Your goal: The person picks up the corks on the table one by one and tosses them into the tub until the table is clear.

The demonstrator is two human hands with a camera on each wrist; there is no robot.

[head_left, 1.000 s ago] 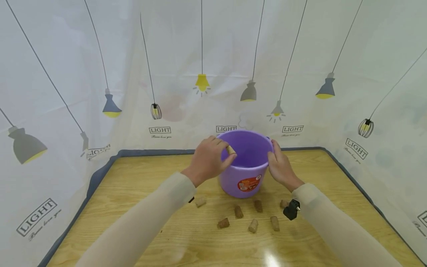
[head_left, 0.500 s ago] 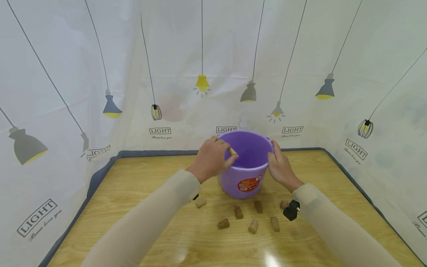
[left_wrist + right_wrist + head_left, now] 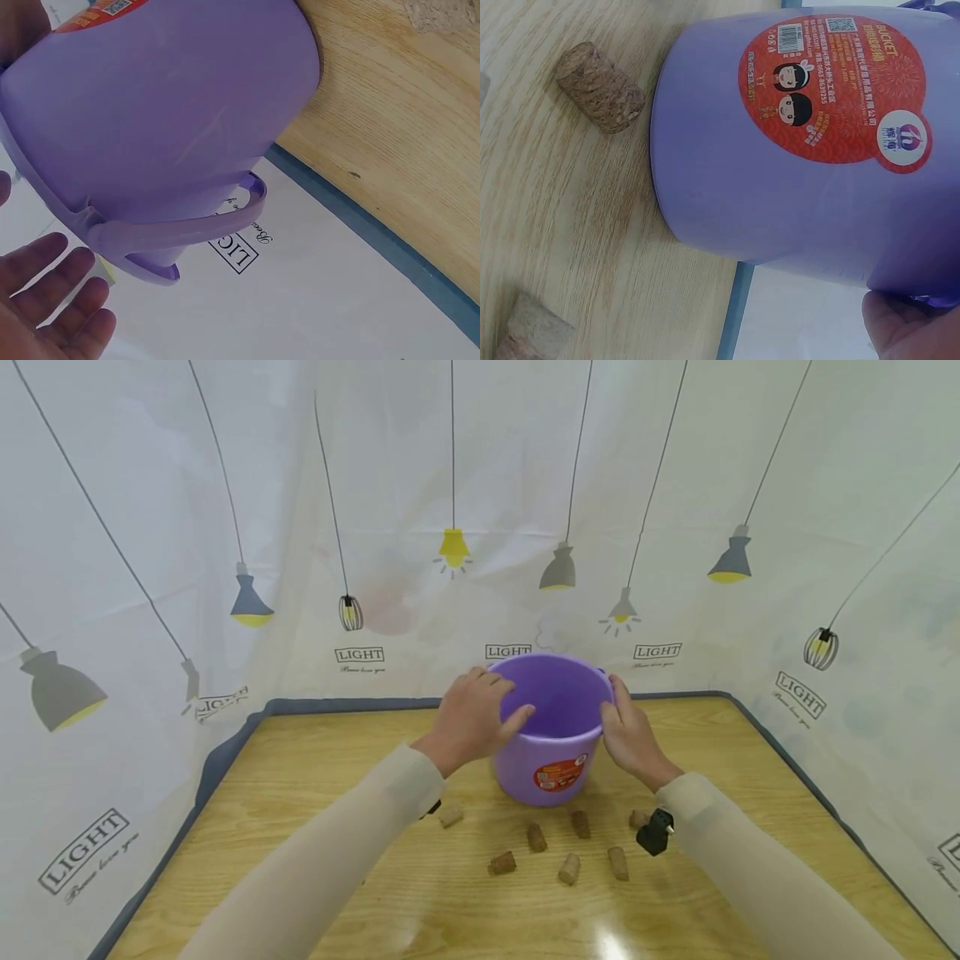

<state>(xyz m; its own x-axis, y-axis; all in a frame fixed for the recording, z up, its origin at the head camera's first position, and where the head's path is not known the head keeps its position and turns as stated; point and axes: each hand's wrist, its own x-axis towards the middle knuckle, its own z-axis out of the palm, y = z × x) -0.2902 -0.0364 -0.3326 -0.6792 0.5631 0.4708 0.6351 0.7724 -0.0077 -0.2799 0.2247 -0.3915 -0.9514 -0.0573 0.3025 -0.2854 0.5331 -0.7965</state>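
A purple bucket (image 3: 517, 772) with a red label stands on the wooden table. Over its left rim is my left hand (image 3: 468, 718), thumb and fingers spread apart with nothing between them. In the left wrist view the fingers (image 3: 56, 289) of that hand show beside the rim, near the bucket's handle (image 3: 187, 231). My right hand (image 3: 633, 739) grips the right side of the rim; its thumb (image 3: 889, 319) shows against the wall in the right wrist view. The bucket's bottom inside is hidden.
Several corks lie on the table in front of the bucket, among them a dark one (image 3: 503, 862), a lighter one (image 3: 569, 868) and one at the left (image 3: 450, 815). A printed white curtain (image 3: 390, 527) surrounds the table (image 3: 300, 777) at the back and sides.
The cork that my left hand pinched over the bucket has left its fingers and is out of sight. The fingers have spread. My right hand and the bucket have stayed put.
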